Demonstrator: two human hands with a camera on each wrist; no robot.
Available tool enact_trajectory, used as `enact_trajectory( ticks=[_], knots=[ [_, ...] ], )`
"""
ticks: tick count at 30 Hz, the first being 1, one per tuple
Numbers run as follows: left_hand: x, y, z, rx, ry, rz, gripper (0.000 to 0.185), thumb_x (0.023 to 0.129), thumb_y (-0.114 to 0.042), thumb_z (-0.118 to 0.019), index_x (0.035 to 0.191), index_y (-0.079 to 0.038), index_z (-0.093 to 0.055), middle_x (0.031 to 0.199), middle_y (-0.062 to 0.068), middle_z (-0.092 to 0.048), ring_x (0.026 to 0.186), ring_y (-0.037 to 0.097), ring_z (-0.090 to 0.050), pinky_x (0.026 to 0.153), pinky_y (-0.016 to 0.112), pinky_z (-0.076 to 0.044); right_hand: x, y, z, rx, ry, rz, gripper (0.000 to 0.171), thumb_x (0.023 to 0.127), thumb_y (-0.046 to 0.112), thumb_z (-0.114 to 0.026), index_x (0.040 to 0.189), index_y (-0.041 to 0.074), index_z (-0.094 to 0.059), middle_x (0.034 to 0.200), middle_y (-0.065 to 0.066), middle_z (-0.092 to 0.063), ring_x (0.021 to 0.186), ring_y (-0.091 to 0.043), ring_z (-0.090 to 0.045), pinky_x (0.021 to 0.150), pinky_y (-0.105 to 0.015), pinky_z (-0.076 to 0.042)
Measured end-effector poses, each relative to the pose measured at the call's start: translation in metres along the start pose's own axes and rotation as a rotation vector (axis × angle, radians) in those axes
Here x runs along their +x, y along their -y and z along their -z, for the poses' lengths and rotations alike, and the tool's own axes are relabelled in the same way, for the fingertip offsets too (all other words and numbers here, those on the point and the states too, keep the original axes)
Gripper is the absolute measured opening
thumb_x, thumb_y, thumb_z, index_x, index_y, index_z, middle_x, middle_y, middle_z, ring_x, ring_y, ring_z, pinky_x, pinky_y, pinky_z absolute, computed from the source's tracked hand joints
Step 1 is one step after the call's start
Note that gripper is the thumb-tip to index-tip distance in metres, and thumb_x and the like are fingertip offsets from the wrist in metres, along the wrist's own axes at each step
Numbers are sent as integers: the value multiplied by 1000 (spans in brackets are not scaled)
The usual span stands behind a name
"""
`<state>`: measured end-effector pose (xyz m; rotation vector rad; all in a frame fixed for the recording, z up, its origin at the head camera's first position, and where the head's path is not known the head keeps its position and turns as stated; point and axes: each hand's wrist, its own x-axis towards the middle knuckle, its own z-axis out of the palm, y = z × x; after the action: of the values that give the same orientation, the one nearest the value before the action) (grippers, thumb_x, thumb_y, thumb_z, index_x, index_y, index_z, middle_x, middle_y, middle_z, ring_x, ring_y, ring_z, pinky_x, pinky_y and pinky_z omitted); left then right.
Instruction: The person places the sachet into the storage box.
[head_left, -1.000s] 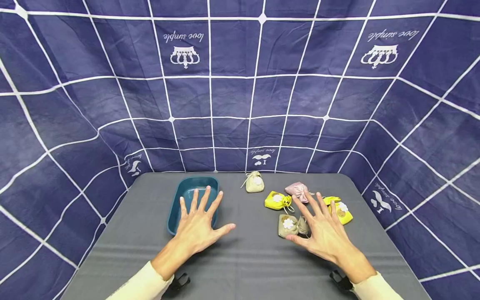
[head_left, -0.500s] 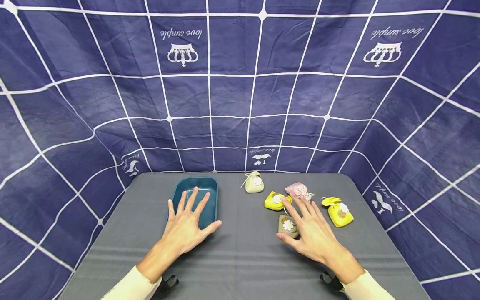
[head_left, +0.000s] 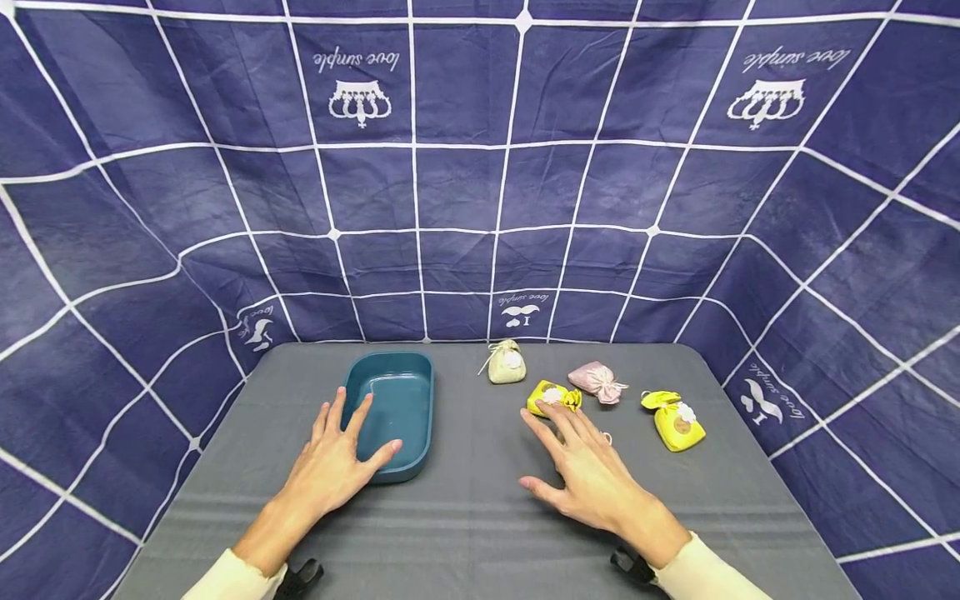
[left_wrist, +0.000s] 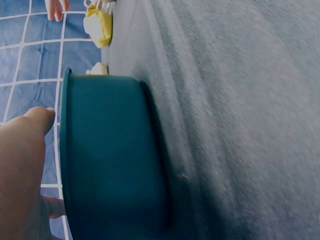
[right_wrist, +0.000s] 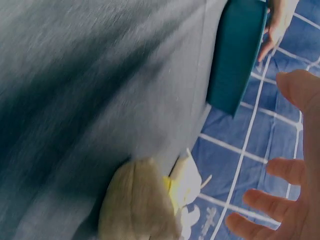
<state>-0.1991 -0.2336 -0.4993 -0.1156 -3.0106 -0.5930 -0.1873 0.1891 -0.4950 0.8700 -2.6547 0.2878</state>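
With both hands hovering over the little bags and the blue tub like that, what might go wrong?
The right hand covers a small beige cloth pouch, so a blind grasp might snag the yellow pouch just beyond its fingertips. The left hand rests on the teal plastic tub's near rim and could tip or slide it on the grey tablecloth.

Bright even light, fisheye edges, blurred wrist views

In the head view the right hand [head_left: 581, 475] covers a beige pouch [right_wrist: 137, 205] entirely, and the left hand [head_left: 330, 467] hides the teal tray's [head_left: 401, 400] near left corner. The left wrist view cuts that hand off at the frame edge. The right wrist view is motion-blurred.
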Motion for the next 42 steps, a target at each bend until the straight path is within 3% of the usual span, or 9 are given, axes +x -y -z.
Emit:
enact_trajectory(
  ticks=[5,9,12,17,26,37,42],
  knots=[
    [-1,11,-2,-85,17,23,116,104,-85,-66,186,-12,-29,189,40,-12,158,73,-45,112,87,-53,9,13,-2,-2,13,58,95,101,63,-87,179,24,-48,177,-11,-55,159,-40,-61,128,-64,-55],
    [1,20,-12,-102,-41,-22,115,106,-78,-70,184,-3,-29,184,45,-19,143,76,-58,110,84,-55,15,23,-6,6,51,74,93,103,64,-84,179,25,-47,180,-11,-53,161,-41,-59,128,-62,-56],
    [1,19,-13,-94,-47,-45,112,108,-71,-72,183,1,-29,184,44,-22,144,72,-61,112,80,-57,20,29,-8,18,77,94,93,105,64,-82,180,23,-46,181,-12,-51,163,-41,-57,134,-63,-51],
    [1,11,-9,-92,1,-72,108,109,-61,-77,182,4,-30,186,40,-22,148,66,-62,117,78,-57,30,35,-12,21,90,124,91,107,63,-80,180,21,-46,181,-12,-51,162,-41,-59,137,-62,-48],
    [7,9,-12,-116,6,-181,108,108,-58,-79,182,2,-29,190,32,-26,162,59,-53,123,76,-53,50,37,-19,39,103,111,88,109,61,-79,179,18,-48,179,-13,-54,158,-43,-62,137,-61,-48],
    [22,7,-19,-150,71,-372,108,106,-59,-83,181,0,-34,193,18,-30,171,44,-47,133,65,-48,86,23,-27,138,173,-5,89,112,60,-74,179,9,-45,182,-19,-48,159,-43,-60,128,-61,-56],
    [29,5,-23,-163,81,-425,108,105,-59,-84,182,-1,-34,193,15,-32,171,41,-49,134,63,-48,100,9,-30,215,250,-67,96,110,62,-75,180,5,-42,186,-21,-42,167,-44,-51,130,-63,-54]
  ],
)
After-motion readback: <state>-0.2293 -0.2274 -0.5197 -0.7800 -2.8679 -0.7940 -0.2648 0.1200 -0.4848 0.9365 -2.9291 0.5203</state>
